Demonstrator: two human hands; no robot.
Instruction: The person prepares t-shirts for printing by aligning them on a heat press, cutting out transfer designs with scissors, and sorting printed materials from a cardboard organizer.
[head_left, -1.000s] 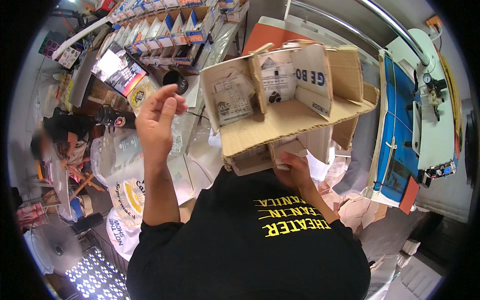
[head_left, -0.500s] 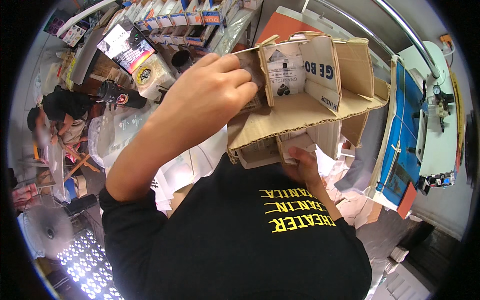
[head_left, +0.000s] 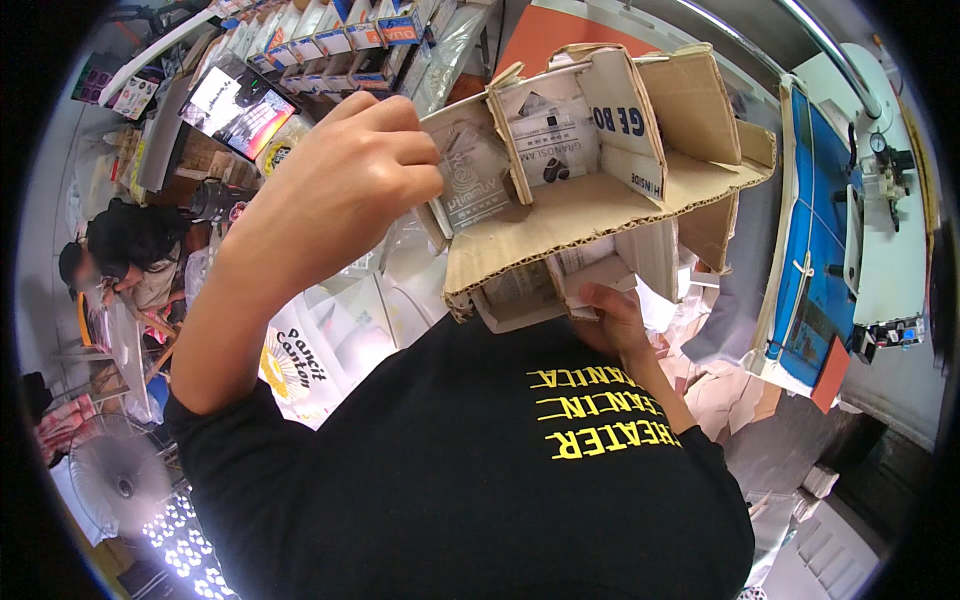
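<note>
A brown cardboard rack (head_left: 600,215) with upright dividers is held up in front of my chest, tilted. Clear printed plastic packets (head_left: 478,170) sit in its left compartment, and another packet (head_left: 548,130) stands in the one beside it. My left hand (head_left: 375,165) is closed with curled fingers at the rack's left edge; its thumb and whatever it may pinch are hidden. From below, my right hand (head_left: 615,315) grips the rack's lower compartments, its thumb on a pale inner panel (head_left: 598,278).
A phone with a lit screen (head_left: 238,108) and rows of small boxes (head_left: 345,30) stand at the upper left. White printed sheets (head_left: 305,365) lie under my left arm. A blue-topped machine (head_left: 815,250) is at right. Another person (head_left: 130,250) sits far left, near a fan (head_left: 122,485).
My left hand has moved left, out of the left compartment, and its packets now show. The rack has shifted slightly left. My right hand keeps its hold.
</note>
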